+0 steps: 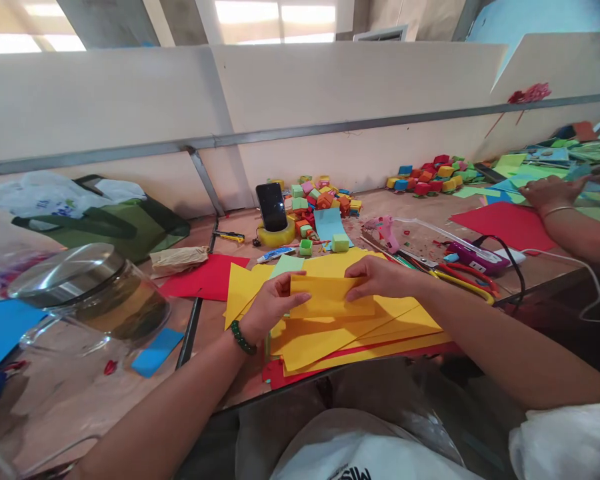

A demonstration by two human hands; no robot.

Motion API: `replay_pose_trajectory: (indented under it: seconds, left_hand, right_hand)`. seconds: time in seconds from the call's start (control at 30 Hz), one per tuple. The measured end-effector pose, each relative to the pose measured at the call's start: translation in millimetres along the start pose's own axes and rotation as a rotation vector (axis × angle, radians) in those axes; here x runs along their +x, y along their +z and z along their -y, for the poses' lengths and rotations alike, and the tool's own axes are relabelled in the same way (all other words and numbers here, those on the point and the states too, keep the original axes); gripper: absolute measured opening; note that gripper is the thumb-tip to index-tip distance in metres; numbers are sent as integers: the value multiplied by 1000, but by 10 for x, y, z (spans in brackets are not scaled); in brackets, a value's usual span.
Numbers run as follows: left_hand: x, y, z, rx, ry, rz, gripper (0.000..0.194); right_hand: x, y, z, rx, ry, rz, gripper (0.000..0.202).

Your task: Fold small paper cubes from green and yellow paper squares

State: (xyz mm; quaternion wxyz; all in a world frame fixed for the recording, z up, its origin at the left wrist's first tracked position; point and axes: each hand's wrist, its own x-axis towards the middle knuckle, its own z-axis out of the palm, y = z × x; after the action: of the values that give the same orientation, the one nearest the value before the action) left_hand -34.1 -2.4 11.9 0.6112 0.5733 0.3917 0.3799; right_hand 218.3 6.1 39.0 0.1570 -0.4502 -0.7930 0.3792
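Note:
Both hands hold a small yellow paper rectangle [333,298] upright, just above a stack of yellow sheets [325,347]. My left hand [276,303] pinches its left end between thumb and fingers. At the right part of its top edge, my right hand [380,279] grips it the same way. Red paper [277,377] shows under the front of the stack. A pale green strip [287,265] lies behind my left hand. Two small green paper boxes, one open-topped [305,248] and one closed [340,243], sit just beyond the sheets.
A phone [272,208] leans on a tape roll [276,233], near a heap of coloured paper cubes [325,200]. Scissors [430,263], a pink glue gun [389,235] and pliers [473,277] lie right. Left stands a glass jar [100,293]. Another person's hand [555,193] rests on papers at far right.

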Motion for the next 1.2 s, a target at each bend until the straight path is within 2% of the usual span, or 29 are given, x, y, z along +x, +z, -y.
replay_pose_trajectory:
  seconds: [0.1,0.23,0.37,0.47,0.63,0.77,0.93,1.2]
  left_hand:
    - [-36,28,-27,-62,-5,-41,42]
    - [-93,59,-68,-122,2,-97,40]
    - [-131,85,-108,-127,1,-100,42]
    - [-127,78,-117,-90,31,-134,42]
    - [-94,31,-113,38,79,-188,45]
    - [-100,16,-143,91,42,-195,44]
    - [-78,-10,-112,113,-14,-234,38]
    - [-17,-42,-45,63,-39,-253,42]
  right_hand:
    - [-71,114,-18,128,49,-192,34]
    - [-190,254,-37,496,105,-470,44]
    - [-265,351,75,846,90,-569,44]
    - [-249,408,119,952,96,-618,46]
    - [-151,483,50,972,109,-699,44]
    - [-134,507,21,828,105,-707,45]
    - [-149,522,-70,668,90,-740,50]
    - [-134,541,-196,626,86,-751,54]
